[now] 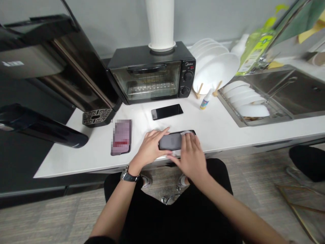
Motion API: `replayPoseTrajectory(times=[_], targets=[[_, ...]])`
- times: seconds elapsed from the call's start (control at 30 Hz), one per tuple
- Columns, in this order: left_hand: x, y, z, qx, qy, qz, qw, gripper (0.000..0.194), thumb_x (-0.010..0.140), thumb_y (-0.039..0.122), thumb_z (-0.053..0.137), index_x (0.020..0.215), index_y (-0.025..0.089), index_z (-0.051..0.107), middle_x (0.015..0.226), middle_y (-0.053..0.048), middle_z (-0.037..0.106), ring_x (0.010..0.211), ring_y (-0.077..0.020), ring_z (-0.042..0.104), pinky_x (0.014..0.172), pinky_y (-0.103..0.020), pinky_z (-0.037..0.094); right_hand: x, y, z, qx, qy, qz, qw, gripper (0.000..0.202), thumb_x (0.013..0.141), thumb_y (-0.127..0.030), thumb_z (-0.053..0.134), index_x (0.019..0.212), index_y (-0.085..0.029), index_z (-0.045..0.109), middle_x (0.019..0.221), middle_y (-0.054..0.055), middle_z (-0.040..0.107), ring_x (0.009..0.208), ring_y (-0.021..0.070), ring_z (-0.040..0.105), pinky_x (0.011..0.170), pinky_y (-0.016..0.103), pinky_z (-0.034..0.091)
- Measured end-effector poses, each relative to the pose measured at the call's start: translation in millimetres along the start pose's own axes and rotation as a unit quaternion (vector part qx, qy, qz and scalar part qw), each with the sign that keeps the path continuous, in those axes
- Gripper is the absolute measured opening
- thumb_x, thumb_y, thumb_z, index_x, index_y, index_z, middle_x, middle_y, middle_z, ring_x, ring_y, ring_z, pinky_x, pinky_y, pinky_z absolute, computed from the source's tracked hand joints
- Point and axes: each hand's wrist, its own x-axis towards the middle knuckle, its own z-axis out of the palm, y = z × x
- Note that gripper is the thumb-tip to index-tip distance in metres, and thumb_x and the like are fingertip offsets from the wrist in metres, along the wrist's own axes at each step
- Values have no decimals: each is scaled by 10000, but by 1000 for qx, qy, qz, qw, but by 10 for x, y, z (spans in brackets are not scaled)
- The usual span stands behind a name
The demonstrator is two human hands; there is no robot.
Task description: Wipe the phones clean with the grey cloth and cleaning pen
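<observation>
In the head view, a phone [170,141] lies face up at the near edge of the bench [218,132], in front of a toaster oven [149,76]. The left hand [153,145] has its grip closed on the phone's left end, thumb along the near edge and index finger along the far one. The right hand [191,152] has its thumb spread, its grip not closed around anything; its fingers press a white cloth [186,132], mostly hidden, onto the right end of the screen. This looks like wiping, best done with even, light strokes, cloth flat beneath the fingertips, reaching into the corners. The left grip should brace against each stroke, since a smooth phone could slide towards the edge.
</observation>
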Motion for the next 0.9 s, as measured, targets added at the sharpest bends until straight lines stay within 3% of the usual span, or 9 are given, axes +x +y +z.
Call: replayPoseTrajectory(times=[0.1,0.23,0.33,0.4,0.47,0.57,0.7,0.83,0.9], targets=[[-17,-10,-14,4,-3,-3,1000,852,916,306,778,1651,298,347,1455,-60,681,1232,-278,584,1121,-435,385,38,-354,160,92,-23,-69,993,942,926,-790,561,1402,22,599,1460,332,605,1402,426,576,1201,579,430],[-50,-27,-9,3,5,-6,1000,979,856,413,851,1665,296,312,1473,-66,669,1254,-291,565,1129,-443,382,45,63,-1,172,-78,-154,970,347,1105,-433,471,1242,-221,709,1261,81,786,1276,242,697,1192,500,444],[-32,-5,30,-9,14,-4,1000,1046,806,467,889,1662,306,311,1490,-59,656,1267,-297,554,1147,-460,385,14,332,-91,56,-21,-53,997,419,1094,-439,491,1345,-148,658,1382,182,715,1274,334,694,1209,625,373],[-21,22,55,-12,14,-3,1000,970,844,401,861,1654,300,337,1490,-62,653,1271,-299,552,1138,-465,406,5,201,-33,20,6,-13,1000,690,1033,-596,542,1407,-19,596,1456,313,618,1351,440,617,1193,680,363],[-37,51,68,-11,14,-11,1000,846,907,261,771,1646,295,361,1468,-66,665,1257,-290,563,1116,-458,432,23,-41,57,60,-6,-56,997,832,982,-699,554,1379,31,605,1442,345,612,1372,444,595,1180,624,418],[-104,91,69,-6,24,-35,999,812,926,201,714,1650,279,353,1449,-81,666,1253,-288,569,1108,-460,449,82,-160,75,130,-56,-154,978,596,1039,-606,530,1340,-112,673,1384,200,711,1306,319,671,1163,514,476],[-163,139,74,4,33,-57,998,948,864,393,836,1653,264,328,1441,-107,636,1307,-323,533,1145,-510,431,105,210,-61,73,-23,-92,993,405,1079,-417,530,1367,-169,669,1388,160,717,1322,322,663,1203,609,406],[-138,173,72,-32,34,-65,997,1040,848,342,855,1683,306,236,1401,-95,591,1329,-300,533,1177,-492,432,137,483,-62,225,-61,-223,947,311,1094,-282,481,1260,-222,737,1281,64,782,1241,217,718,1082,400,565],[-106,185,75,-55,47,-75,995,1080,838,299,862,1691,330,199,1387,-81,566,1317,-272,567,1171,-455,452,183,559,-23,307,-1,-137,942,270,1086,-303,517,1147,-233,770,1167,41,817,1109,203,771,966,350,620]])
